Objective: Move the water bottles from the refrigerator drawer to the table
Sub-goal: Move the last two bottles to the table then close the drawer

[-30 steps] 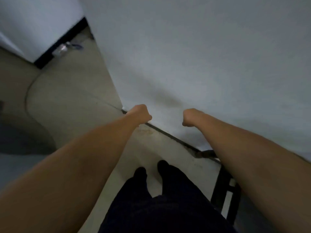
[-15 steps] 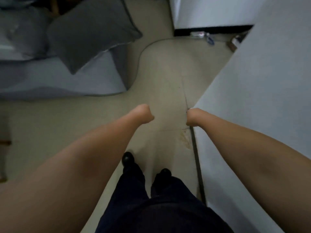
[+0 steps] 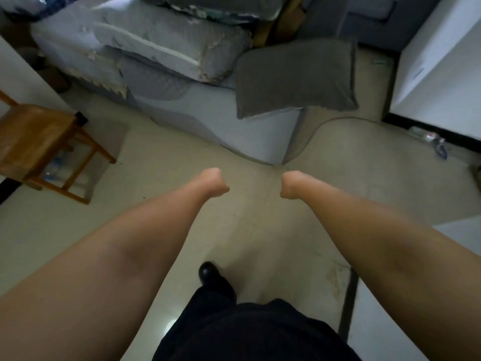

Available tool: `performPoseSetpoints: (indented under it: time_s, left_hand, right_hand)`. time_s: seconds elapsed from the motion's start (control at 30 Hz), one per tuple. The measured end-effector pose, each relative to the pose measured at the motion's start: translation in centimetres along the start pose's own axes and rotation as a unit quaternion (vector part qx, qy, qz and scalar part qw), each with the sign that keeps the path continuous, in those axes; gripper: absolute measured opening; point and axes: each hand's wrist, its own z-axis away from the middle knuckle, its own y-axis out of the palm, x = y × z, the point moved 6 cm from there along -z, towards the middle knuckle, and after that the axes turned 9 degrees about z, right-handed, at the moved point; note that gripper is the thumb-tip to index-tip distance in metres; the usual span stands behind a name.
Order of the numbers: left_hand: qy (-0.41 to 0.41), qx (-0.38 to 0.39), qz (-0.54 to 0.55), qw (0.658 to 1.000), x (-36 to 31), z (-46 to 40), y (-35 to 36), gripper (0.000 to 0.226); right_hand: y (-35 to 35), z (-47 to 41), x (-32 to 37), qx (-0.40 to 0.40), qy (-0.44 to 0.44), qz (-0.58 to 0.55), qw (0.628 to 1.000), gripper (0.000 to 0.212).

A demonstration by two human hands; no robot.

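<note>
My fingers are bent down out of sight, so I cannot tell what my left hand [image 3: 213, 182] or right hand [image 3: 292, 187] holds. Bottles [image 3: 56, 165] seem to lie beneath the wooden table [image 3: 31, 131] at left; the refrigerator is unseen, so progress looks unclear.

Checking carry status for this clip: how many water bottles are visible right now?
0 clearly visible. Both hands, left and right, hang bent down at the wrists, so anything held would be hidden. Blurry clear items under the wooden table and litter by the white unit might be bottles.
</note>
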Motion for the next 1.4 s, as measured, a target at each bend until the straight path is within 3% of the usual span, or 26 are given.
performPoseSetpoints:
  time_s: [0.27, 0.53, 0.7, 0.97, 1.27, 1.4]
  left_hand:
    - [-0.042, -0.043, 0.039, 0.997, 13.1, -2.3, -10.3, 0.034]
    - [-0.118, -0.089, 0.145, 0.978, 25.8, -1.9, -15.2, 0.039]
    - [-0.184, -0.111, 0.206, 0.955, 34.8, -1.0, -18.2, 0.032]
    - [-0.278, -0.140, 0.281, 0.908, 48.7, -0.5, -25.3, 0.038]
    - [-0.350, -0.186, 0.327, 0.858, 60.9, 2.1, -30.5, 0.019]
    - [-0.404, -0.196, 0.341, 0.826, 67.3, 4.7, -30.3, 0.029]
  right_hand:
    - [-9.8, -4.3, 14.2, -0.027, -0.047, 0.032, 0.998, 0.032]
    - [-16.8, -7.5, 27.2, -0.050, -0.113, 0.078, 0.989, 0.031]
    - [-20.7, -10.7, 38.1, -0.028, -0.189, 0.201, 0.961, 0.037]
    - [-28.6, -16.5, 56.8, -0.067, -0.293, 0.266, 0.916, 0.040]
    - [-33.5, -17.2, 74.5, -0.071, -0.377, 0.335, 0.861, 0.020]
    - [-34.0, -15.0, 82.7, -0.080, -0.411, 0.362, 0.833, 0.009]
